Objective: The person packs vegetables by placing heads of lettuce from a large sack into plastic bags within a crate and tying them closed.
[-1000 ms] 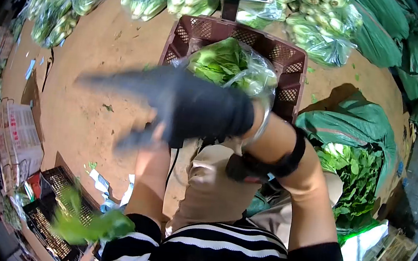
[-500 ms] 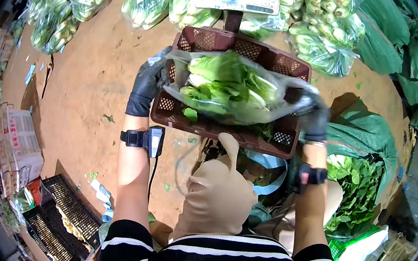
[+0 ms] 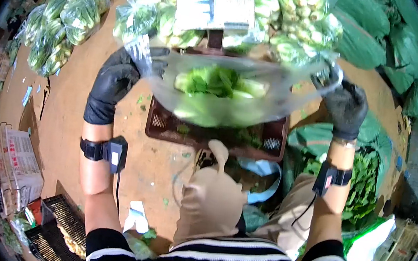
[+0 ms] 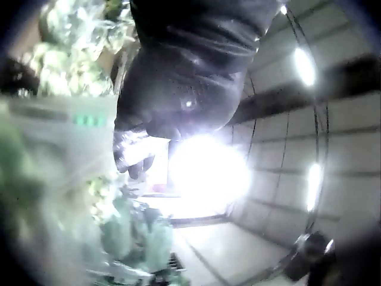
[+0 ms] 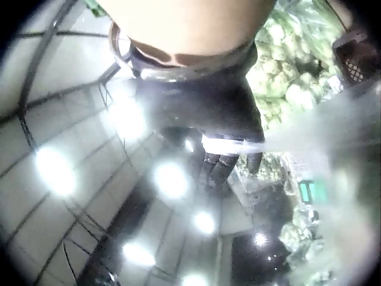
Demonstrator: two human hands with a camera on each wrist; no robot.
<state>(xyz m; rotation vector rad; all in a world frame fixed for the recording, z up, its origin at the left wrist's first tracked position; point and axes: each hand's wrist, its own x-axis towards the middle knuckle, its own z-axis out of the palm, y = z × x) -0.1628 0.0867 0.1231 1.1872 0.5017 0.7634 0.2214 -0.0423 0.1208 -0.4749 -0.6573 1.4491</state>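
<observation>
A clear plastic bag point(image 3: 280, 95) is stretched wide between two black-gloved hands, with leafy green vegetables point(image 3: 214, 82) inside it. My left hand point(image 3: 114, 78) grips the gathered left end of the bag, which has a whitish twisted strip near the fingers. At the opposite side, my right hand point(image 3: 347, 105) holds the right end by a loop of plastic. Below the bag sits a brown plastic crate point(image 3: 167, 132), partly covered by it. In the left wrist view the glove point(image 4: 184, 77) hides most of the fingers; the right wrist view shows curled fingers point(image 5: 220, 167) at the plastic.
A scale point(image 3: 215, 10) stands just behind the crate. Bagged greens point(image 3: 80, 15) lie along the back and left. Green sacks point(image 3: 359, 31) fill the back right, and another open sack of greens point(image 3: 362, 184) is at the right. Black crates point(image 3: 61, 232) stand lower left.
The right hand came back from the left side to the bag's right end. Both hands then moved apart and forward, pulling the bag wide and lifting it. A loose leaf at lower left is gone.
</observation>
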